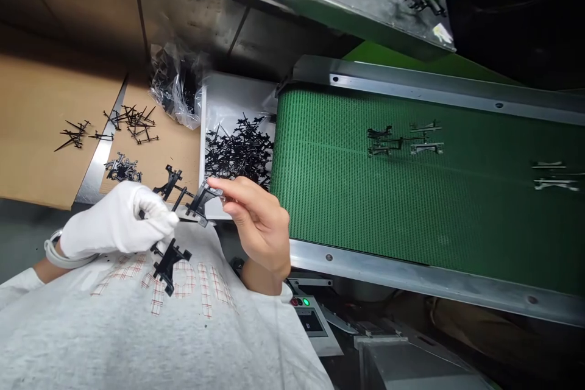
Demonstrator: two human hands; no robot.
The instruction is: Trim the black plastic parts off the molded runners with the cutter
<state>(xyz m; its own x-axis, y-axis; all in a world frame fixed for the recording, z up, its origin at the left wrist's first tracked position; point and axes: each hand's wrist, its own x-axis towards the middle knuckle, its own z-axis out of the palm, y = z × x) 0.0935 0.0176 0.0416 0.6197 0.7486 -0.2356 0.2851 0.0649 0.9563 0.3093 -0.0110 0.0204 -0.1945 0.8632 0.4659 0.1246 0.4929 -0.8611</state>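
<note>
In front of my chest, my left hand (pixel 132 219), in a white glove, is closed around the stem of a black plastic sprue (pixel 181 198). Bracket-shaped black parts branch off it, one of them a lower bracket (pixel 170 265) hanging below my glove. My bare right hand (pixel 260 228) pinches the bracket on the right side (pixel 201 200) between thumb and forefinger. That bracket appears still joined to the sprue, though the joint is partly hidden. A thin dark strip shows near the glove's fingertips; I cannot tell what it is.
A white tray (pixel 203 134) holds a heap of black sprues, beside a clear plastic bag (pixel 176 82). More loose sprues (pixel 132 119) and small parts (pixel 122 167) lie on cardboard at left. The green conveyor belt (pixel 342 195) at right carries a moulded sprue (pixel 402 140) and loose brackets (pixel 555 183).
</note>
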